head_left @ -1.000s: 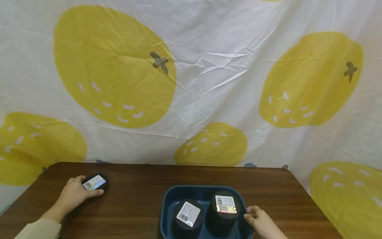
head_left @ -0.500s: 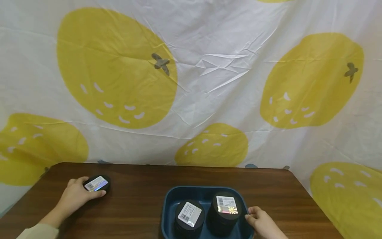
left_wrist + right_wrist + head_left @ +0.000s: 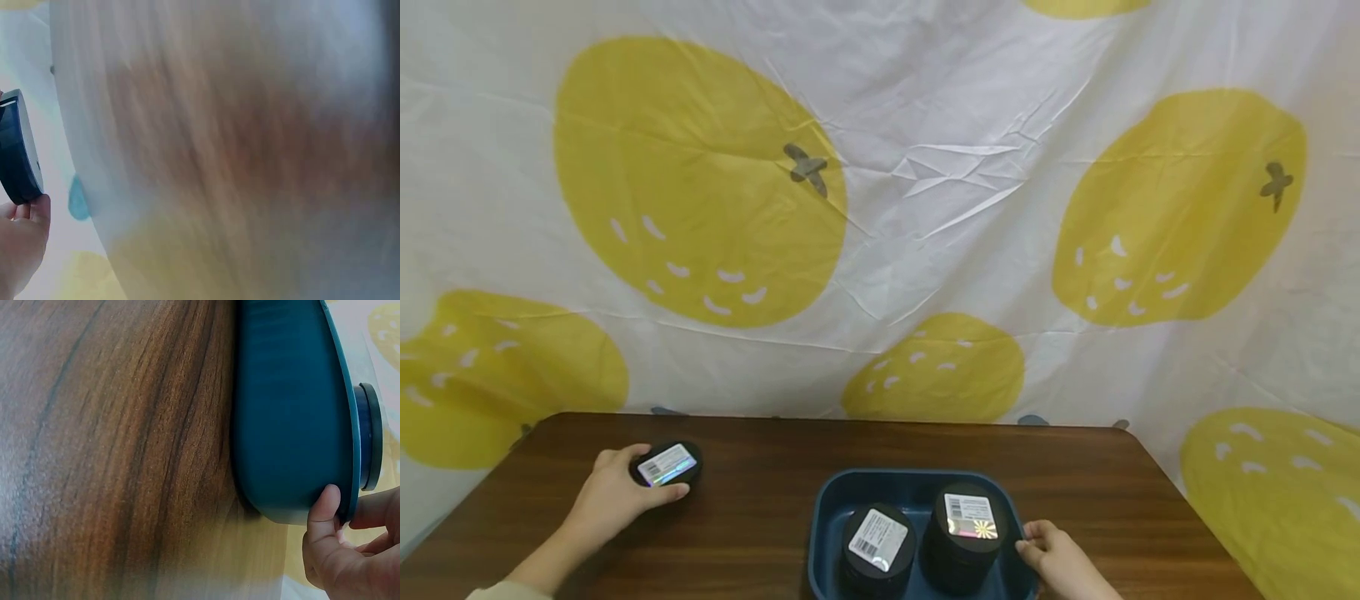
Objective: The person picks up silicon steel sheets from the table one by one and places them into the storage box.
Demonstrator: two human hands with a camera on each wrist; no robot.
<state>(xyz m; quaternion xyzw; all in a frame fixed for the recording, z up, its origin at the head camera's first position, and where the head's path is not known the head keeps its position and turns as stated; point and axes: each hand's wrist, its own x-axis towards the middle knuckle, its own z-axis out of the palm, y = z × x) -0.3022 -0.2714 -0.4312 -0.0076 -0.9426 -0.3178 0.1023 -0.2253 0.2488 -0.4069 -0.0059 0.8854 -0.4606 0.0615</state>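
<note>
My left hand (image 3: pixel 613 498) grips a short round black jar (image 3: pixel 688 472) by its sides, thumb near, fingers far. On its top is a white label with a shiny strip. In the left wrist view the same jar (image 3: pixel 17 147) stands clear of the table surface. My right hand (image 3: pixel 1060 557) pinches the right rim of a dark blue tray (image 3: pixel 913 472), thumb outside the wall in the right wrist view. Inside the tray sit a lower black jar (image 3: pixel 857 562) and a taller black jar or stack (image 3: pixel 958 571), both with white labels on top. The tray's near edge is cut off.
The brown wooden table (image 3: pixel 752 508) has its far edge along a white curtain (image 3: pixel 940 100) printed with yellow fruit. Table surface lies between the held jar and the tray.
My left hand has moved to the right with the black jar in it. The right hand stays on the tray rim. The head view has shifted slightly.
</note>
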